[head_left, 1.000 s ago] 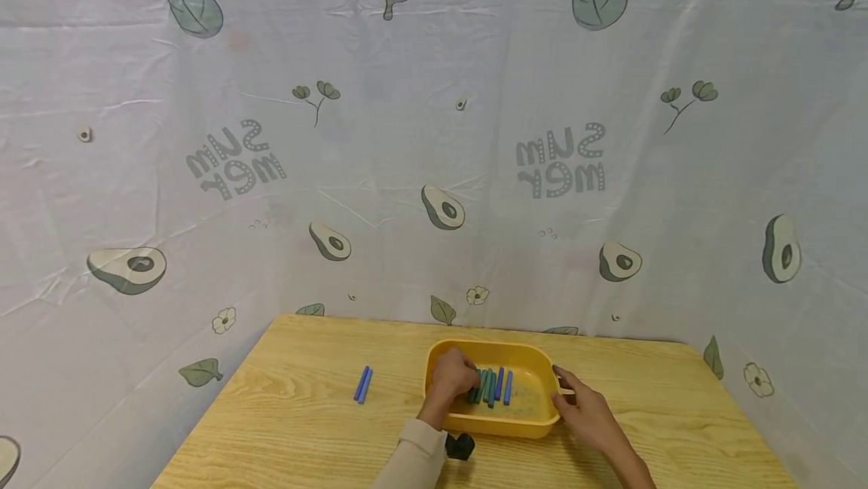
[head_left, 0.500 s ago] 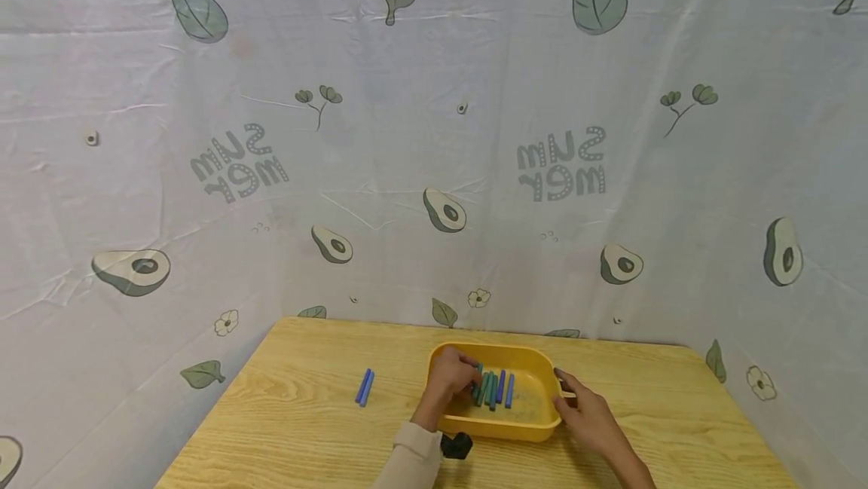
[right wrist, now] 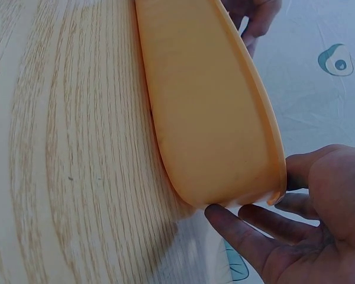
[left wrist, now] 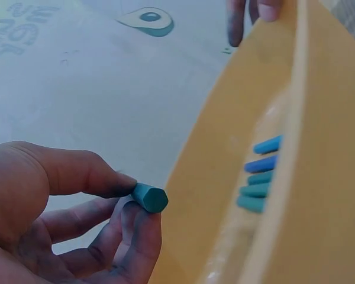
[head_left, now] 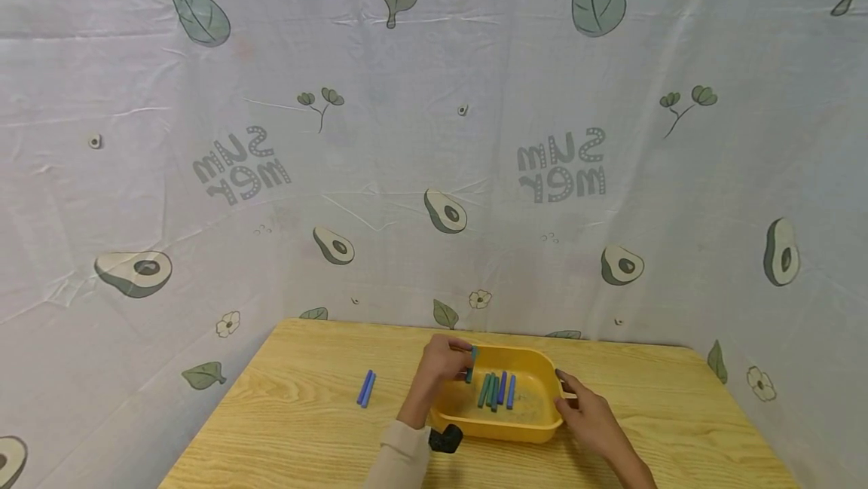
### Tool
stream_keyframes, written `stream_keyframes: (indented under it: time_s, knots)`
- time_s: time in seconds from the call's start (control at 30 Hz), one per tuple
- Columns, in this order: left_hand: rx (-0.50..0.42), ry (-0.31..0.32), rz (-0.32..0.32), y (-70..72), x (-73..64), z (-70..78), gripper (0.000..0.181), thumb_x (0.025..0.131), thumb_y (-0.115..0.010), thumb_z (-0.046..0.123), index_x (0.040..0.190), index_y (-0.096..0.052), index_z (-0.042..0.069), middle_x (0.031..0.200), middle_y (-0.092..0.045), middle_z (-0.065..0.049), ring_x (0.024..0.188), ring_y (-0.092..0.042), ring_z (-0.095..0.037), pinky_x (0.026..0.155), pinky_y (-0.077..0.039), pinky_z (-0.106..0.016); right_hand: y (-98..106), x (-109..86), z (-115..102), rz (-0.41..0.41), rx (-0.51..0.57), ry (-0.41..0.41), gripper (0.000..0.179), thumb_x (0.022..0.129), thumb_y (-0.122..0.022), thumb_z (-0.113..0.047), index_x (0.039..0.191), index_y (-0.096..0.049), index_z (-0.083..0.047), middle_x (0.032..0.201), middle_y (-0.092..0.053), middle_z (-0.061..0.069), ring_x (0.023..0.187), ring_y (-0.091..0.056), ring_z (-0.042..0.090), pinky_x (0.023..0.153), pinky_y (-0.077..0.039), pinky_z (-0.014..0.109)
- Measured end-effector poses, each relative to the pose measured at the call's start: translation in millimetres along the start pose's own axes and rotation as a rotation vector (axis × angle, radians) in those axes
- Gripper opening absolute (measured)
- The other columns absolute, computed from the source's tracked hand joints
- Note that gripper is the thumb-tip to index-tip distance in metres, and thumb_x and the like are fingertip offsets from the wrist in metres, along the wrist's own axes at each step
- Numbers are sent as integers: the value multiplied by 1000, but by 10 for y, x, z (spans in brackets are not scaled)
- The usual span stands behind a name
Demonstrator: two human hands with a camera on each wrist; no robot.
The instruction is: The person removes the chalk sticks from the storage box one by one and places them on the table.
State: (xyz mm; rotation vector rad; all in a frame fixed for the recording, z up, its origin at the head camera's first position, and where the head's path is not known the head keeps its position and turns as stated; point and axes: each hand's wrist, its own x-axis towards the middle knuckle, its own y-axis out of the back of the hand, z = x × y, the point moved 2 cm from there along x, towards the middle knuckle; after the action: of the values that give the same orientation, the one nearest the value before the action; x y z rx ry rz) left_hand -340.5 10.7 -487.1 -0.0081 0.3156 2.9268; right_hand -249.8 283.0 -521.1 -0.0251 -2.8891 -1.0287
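Observation:
My left hand (head_left: 444, 359) pinches a teal pastel stick (left wrist: 150, 197) between thumb and fingers, its six-sided end showing in the left wrist view. The hand is over the left end of a yellow tray (head_left: 532, 420), the stick upright near the back rim in the head view. Dark smudges mark the fingertips. Inside the tray several green, blue and purple pastel sticks (head_left: 494, 392) lie side by side. My right hand (head_left: 586, 410) holds the tray's right end, thumb and fingers spread on either side of its small handle; in the right wrist view fingertips (right wrist: 216, 214) touch the outer wall.
Two blue pastel sticks (head_left: 366, 389) lie together on the wooden table (head_left: 298, 414), left of the tray. Coloured specks show on the tray floor. A pale patterned sheet (head_left: 380, 157) hangs behind the table and down both sides.
My left hand was down among the sticks in the tray; it has risen toward the back left with the teal pastel stick. The right hand stays at the tray's right end.

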Motion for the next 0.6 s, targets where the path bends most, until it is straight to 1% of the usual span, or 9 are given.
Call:
stream_keyframes:
  time_s: [0.17, 0.3, 0.43, 0.6]
  knots:
    - [-20, -24, 0, 167, -28, 45, 27, 90, -75, -2, 116, -77, -6, 103, -77, -19, 81, -78, -25, 73, -67, -40, 6, 0, -11, -1, -5, 0, 57, 109, -60, -11, 159, -42, 8, 145, -58, 40, 117, -74, 44, 85, -65, 42]
    - [4, -50, 11, 309, -40, 48, 29, 90, -74, -1, 118, -77, -6, 104, -77, -19, 81, -78, -24, 74, -67, -41, 2, -8, -13, -3, -5, 1, 57, 109, -60, -11, 159, -42, 9, 145, -57, 41, 117, -74, 45, 85, -66, 43]
    - [19, -43, 26, 437, -52, 42, 29, 90, -74, -1, 119, -77, -6, 105, -75, -19, 82, -77, -23, 76, -67, -41, 0, -6, 2, -2, -7, 8, 57, 108, -61, -10, 159, -43, 9, 145, -57, 41, 117, -73, 46, 84, -66, 43]
    - [31, -39, 40, 564, -73, 26, 30, 91, -72, -1, 120, -76, -7, 108, -75, -21, 85, -77, -24, 79, -67, -43, -1, 3, 17, 3, -15, 8, 58, 108, -61, -11, 159, -42, 9, 145, -58, 40, 117, -74, 45, 85, -66, 42]
